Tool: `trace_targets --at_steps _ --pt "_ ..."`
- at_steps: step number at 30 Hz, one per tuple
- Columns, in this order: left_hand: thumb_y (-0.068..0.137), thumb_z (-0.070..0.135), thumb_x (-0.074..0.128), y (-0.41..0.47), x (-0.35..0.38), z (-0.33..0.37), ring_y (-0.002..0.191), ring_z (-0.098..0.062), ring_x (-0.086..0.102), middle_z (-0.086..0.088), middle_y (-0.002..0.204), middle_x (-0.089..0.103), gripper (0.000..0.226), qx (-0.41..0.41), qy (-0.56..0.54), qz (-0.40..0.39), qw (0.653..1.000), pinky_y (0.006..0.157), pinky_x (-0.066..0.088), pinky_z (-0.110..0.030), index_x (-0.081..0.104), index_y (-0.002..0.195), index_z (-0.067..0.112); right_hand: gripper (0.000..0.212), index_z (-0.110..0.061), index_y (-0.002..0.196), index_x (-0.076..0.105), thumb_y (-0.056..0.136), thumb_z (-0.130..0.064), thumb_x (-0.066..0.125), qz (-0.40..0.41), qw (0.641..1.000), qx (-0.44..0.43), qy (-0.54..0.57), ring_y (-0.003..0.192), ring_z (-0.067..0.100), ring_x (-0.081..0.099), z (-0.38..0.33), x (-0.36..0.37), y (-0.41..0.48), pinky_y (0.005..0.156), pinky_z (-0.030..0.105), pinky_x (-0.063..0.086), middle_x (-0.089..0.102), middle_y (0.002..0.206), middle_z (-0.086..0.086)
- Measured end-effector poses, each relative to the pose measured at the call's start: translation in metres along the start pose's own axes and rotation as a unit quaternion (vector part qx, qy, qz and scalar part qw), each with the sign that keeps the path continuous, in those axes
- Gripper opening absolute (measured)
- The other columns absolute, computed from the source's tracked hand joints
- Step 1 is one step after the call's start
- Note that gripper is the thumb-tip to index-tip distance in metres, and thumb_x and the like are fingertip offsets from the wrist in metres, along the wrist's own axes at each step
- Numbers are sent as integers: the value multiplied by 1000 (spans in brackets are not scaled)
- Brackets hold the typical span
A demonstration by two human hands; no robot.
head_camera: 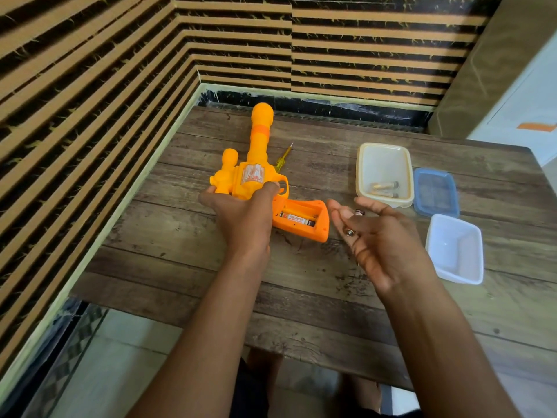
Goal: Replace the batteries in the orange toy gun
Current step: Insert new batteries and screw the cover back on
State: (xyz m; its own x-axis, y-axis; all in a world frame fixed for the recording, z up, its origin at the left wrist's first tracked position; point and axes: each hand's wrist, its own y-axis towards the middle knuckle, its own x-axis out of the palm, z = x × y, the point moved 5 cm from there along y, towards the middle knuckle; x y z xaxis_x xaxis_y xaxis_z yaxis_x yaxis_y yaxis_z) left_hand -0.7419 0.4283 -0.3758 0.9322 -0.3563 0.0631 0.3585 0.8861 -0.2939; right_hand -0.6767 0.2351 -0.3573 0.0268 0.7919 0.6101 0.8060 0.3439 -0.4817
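Observation:
The orange toy gun lies on the wooden table, barrel pointing away from me. My left hand grips its body near the trigger. The handle's battery compartment faces up with no cover, and one battery lies inside it. Just right of the handle, my right hand hovers with loosely curled fingers. A small round metal end shows between those fingers, seemingly a battery seen end-on. A yellow screwdriver lies behind the gun.
A clear plastic box at the right holds two used-looking batteries. Beside it lie a blue lid and an empty clear box. Striped walls close off the left and far sides of the table.

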Motion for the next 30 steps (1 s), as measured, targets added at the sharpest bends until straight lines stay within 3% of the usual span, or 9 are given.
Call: trace_targets --at_steps 6,10,12,15,17,19,22,25,30 --pt "65 13 92 0 0 -1 89 -21 77 1 111 69 89 5 -1 0 1000 73 66 -58 38 135 20 34 2 101 68 71 13 79 20 984 -148 -100 106 47 72 -11 6 -10 95 51 61 67 98 28" --pt "61 14 92 -1 2 -3 87 -21 77 2 110 68 93 14 -2 -4 1000 73 65 -58 36 136 20 26 -9 105 71 89 12 70 -3 958 -232 -167 88 35 79 -13 12 -12 73 39 64 78 102 12" --pt "58 18 92 -2 3 -3 87 -20 77 4 109 68 97 17 2 -4 1000 73 65 -57 36 137 21 26 -11 111 74 92 6 71 0 917 -292 -272 81 25 80 -15 14 -11 71 36 65 75 104 11" --pt "60 16 94 -2 3 -4 88 -20 75 6 109 65 97 21 13 0 1000 75 65 -58 35 138 22 29 -18 119 77 94 -5 72 -8 828 -363 -426 86 3 72 -12 16 -6 81 29 61 69 97 8" --pt "60 15 94 -2 2 -4 90 -20 74 6 110 65 96 25 18 2 1000 76 65 -57 36 137 22 27 -27 115 77 91 -14 74 -23 777 -388 -494 89 9 68 -8 18 -5 83 38 58 69 97 0" --pt "59 18 95 -2 1 -6 91 -21 75 6 110 66 94 28 32 5 999 76 65 -57 38 133 21 17 -26 102 78 88 -17 78 -41 754 -401 -519 82 8 67 -4 22 -6 77 37 57 72 94 -8" --pt "56 22 97 -2 0 -7 92 -24 75 1 112 68 89 21 45 10 999 76 65 -56 42 126 19 18 -15 93 77 88 2 72 -70 702 -445 -551 80 6 64 -2 27 -9 75 26 53 74 92 -4" --pt "53 24 99 -2 0 -8 93 -26 76 -3 114 70 89 18 49 11 999 75 65 -56 44 123 20 23 -8 93 75 85 11 65 -109 626 -494 -593 85 17 67 0 34 -12 77 28 51 74 93 4" --pt "48 27 98 -3 0 -6 92 -25 76 0 110 70 86 21 52 6 998 74 65 -56 45 116 26 25 -7 96 68 78 11 69 -134 599 -472 -633 81 24 64 9 37 -9 71 26 43 71 88 7"
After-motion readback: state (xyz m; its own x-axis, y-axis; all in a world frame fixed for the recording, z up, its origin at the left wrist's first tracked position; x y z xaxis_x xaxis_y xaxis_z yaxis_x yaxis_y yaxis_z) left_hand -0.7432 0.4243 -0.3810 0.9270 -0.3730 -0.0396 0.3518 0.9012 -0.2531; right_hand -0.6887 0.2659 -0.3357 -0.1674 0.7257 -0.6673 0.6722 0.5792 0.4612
